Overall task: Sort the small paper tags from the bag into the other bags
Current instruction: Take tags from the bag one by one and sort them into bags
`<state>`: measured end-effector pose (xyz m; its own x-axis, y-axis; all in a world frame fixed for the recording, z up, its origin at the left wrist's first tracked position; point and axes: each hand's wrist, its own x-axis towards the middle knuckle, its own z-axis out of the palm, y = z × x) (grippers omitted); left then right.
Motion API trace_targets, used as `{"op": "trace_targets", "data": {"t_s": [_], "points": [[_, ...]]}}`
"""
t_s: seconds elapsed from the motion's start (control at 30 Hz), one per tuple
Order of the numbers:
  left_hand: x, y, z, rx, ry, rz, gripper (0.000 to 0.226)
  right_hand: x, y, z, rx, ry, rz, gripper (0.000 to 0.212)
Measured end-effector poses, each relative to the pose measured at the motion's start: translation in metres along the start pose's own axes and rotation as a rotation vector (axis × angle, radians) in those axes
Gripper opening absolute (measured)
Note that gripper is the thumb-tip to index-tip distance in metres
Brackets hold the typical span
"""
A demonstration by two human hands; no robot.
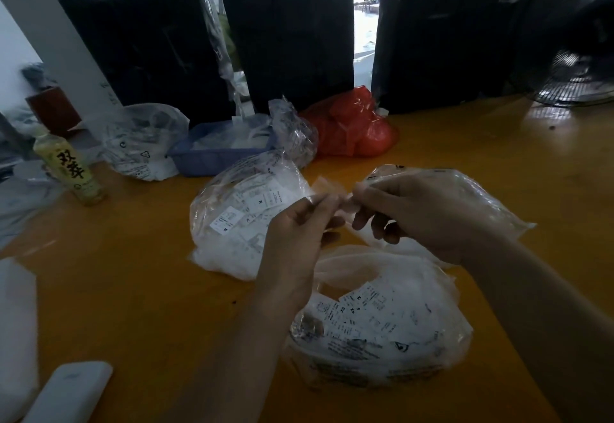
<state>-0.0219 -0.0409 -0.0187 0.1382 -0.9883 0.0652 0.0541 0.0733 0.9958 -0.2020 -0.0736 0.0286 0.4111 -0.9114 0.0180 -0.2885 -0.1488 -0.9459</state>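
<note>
Head view: our left hand (299, 223) and right hand (422, 213) pinch a clear bag's mouth (332, 195) above the tag bag (382, 329); we judge thin film may slip, spilling tags onto the bench (465, 143).

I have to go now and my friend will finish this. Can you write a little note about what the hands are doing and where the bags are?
Left hand and right hand each pinch a small clear bag between them, above the table.
Bag of tags near you: lies open-looking, full of mixed sizes.
Bag on the left: holds M and XL tags.
Another clear bag lies behind the right hand.
Done: some tags are already bagged. Left: most of the near bag.
</note>
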Motion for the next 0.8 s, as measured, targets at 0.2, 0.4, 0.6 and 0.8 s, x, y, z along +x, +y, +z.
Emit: {"op": "trace_targets", "data": {"t_s": [0.2,0.4,0.6,0.8], "points": [[-0.001,0.003,0.002,0.005,0.030,-0.015,0.035,0.004,0.010,0.005,-0.224,0.008,-0.105,0.016],[-0.004,0.006,0.005,-0.194,0.027,-0.033,0.016,0.006,0.014,0.008,-0.305,0.027,-0.120,0.025],[-0.009,0.012,0.000,0.072,-0.137,-0.023,0.016,0.006,0.010,0.005,-0.396,0.189,-0.268,0.030],[-0.005,0.007,0.000,-0.097,-0.059,-0.071,0.019,0.012,0.015,0.008,-0.415,0.253,-0.220,0.022]]}}
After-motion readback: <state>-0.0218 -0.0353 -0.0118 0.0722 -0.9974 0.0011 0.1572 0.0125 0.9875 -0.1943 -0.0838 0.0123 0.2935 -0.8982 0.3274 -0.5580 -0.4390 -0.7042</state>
